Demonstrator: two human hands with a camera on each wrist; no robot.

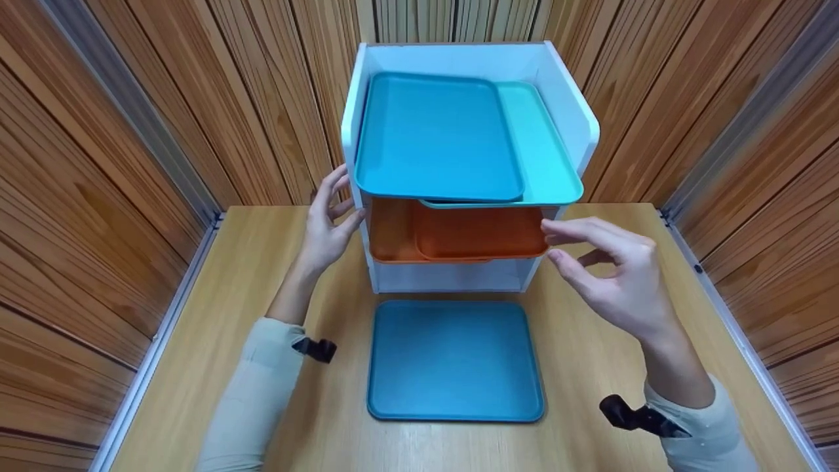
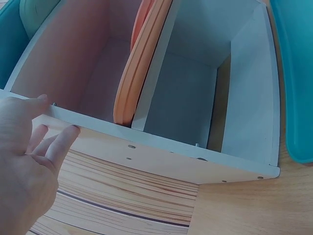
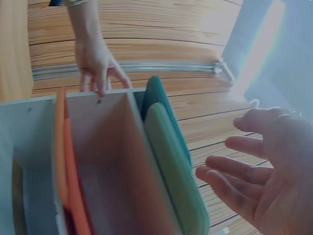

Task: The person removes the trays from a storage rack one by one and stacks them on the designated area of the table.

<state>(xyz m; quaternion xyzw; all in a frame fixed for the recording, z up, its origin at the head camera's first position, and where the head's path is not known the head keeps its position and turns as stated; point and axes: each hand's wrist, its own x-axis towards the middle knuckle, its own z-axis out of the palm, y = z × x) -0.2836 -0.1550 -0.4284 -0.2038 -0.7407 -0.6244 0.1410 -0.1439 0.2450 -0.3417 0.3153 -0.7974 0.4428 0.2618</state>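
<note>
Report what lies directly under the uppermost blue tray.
A turquoise tray shows at the right and partly along the front. The blue tray hides the rest and anything else beneath.

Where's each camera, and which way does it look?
Head: worn there, looking forward and down at the white boxy shelf; left hand, right hand, pale-sleeved arms show.
Left wrist: worn there, facing the shelf's open front; left hand shows.
Right wrist: worn there, facing across the shelf; both hands show.
Both wrist views share orange rectangular trays.
</note>
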